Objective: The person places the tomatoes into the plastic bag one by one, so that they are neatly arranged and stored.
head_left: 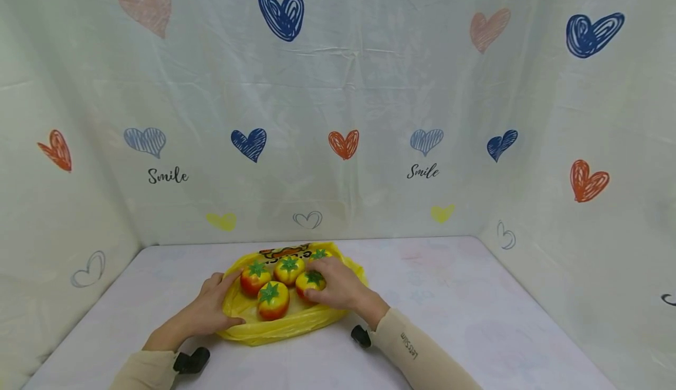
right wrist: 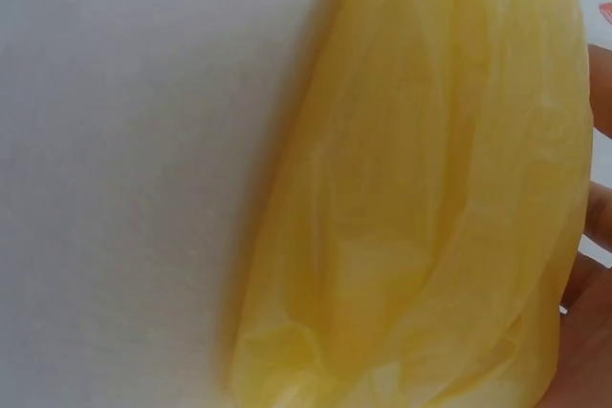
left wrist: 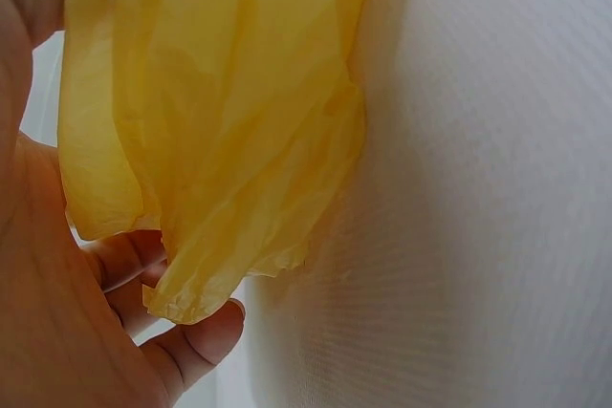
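A yellow plastic bag (head_left: 285, 332) lies wide open on the table, its rim rolled down into a ring. Inside it sit several red-and-yellow toy tomatoes (head_left: 273, 301) with green star-shaped tops. At the bag's right side my right hand (head_left: 338, 284) reaches over the rim and grips the rightmost front tomato (head_left: 304, 284) between thumb and fingers. My left hand (head_left: 213, 305) rests at the left rim, fingers spread and touching the bag. The left wrist view shows the bag's folds (left wrist: 239, 140) beside the palm; in the right wrist view the bag hides most of the hand.
The white table (head_left: 449, 319) extends on both sides of the bag. Behind it hangs a pale curtain (head_left: 369, 196) printed with hearts and "Smile". A black wrist device (head_left: 192, 360) is worn on the left arm, another (head_left: 361, 336) on the right.
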`<state>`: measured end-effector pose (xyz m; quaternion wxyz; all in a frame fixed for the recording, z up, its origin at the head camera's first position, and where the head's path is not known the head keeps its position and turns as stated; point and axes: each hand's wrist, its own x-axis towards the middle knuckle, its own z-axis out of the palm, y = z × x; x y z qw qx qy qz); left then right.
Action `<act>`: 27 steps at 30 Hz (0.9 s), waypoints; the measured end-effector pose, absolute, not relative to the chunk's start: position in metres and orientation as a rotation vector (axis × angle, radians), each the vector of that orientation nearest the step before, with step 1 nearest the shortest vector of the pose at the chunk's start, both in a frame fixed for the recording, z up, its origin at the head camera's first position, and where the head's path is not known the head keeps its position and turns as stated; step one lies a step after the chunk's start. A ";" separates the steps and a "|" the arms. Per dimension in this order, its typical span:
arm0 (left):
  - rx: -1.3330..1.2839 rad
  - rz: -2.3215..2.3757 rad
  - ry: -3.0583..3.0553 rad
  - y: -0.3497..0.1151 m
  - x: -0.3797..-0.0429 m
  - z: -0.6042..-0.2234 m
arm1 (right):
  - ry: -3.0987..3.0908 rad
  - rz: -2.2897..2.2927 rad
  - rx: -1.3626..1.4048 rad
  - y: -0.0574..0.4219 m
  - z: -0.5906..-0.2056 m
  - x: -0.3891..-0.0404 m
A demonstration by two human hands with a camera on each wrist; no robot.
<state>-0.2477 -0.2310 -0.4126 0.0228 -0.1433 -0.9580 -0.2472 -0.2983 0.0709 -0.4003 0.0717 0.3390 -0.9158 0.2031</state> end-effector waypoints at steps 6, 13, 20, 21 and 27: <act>-0.446 -0.772 -2.966 -0.231 -0.247 -0.411 | -2.794 0.615 0.980 0.069 -0.400 -0.296; -0.442 -0.763 -2.965 -0.231 -0.246 -0.412 | -2.801 0.620 0.969 0.069 -0.399 -0.296; -0.421 -0.768 -2.968 -0.231 -0.247 -0.412 | -2.805 0.616 0.963 0.068 -0.400 -0.296; -0.417 -0.771 -2.970 -0.231 -0.247 -0.412 | -2.807 0.615 0.966 0.068 -0.400 -0.296; -0.417 -0.771 -2.973 -0.231 -0.247 -0.413 | -2.795 0.636 0.992 0.072 -0.395 -0.297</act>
